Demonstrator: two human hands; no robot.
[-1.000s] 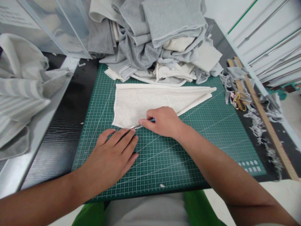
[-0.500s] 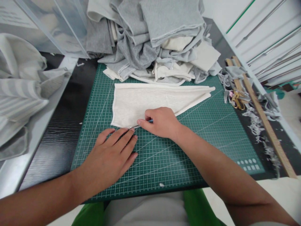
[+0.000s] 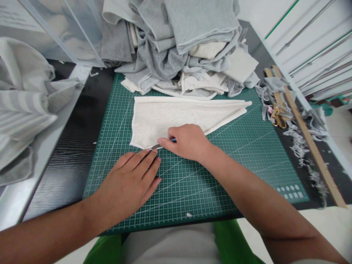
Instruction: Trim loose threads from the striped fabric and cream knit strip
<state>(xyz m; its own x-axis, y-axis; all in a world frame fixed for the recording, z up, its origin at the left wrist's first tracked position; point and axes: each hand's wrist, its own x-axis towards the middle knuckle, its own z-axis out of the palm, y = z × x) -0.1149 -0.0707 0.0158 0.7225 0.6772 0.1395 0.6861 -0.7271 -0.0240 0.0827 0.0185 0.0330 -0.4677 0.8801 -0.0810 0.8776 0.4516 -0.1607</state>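
Observation:
A cream-white piece of folded fabric (image 3: 162,115) lies flat, wide on the left and tapering to a point at the right, on a green cutting mat (image 3: 198,183). My right hand (image 3: 189,143) is closed around a slim tool with a blue handle and a narrow metal tip (image 3: 155,146). Its tip lies along the fabric's near edge, pointing left; its exact kind I cannot make out. My left hand (image 3: 134,179) rests palm down with fingers stretched out, the fingertips at that same edge beside the metal tip.
Behind the fabric rises a big heap of grey and cream cloth (image 3: 178,44). Striped cloth (image 3: 24,110) hangs at the left, near a clear plastic bin (image 3: 74,29). On the right lie a wooden ruler (image 3: 310,137), gold-handled scissors (image 3: 278,118) and fabric scraps (image 3: 298,146).
My right hand has shifted slightly left along the fabric edge, and more of the tool's metal tip shows. My left hand stays in nearly the same place.

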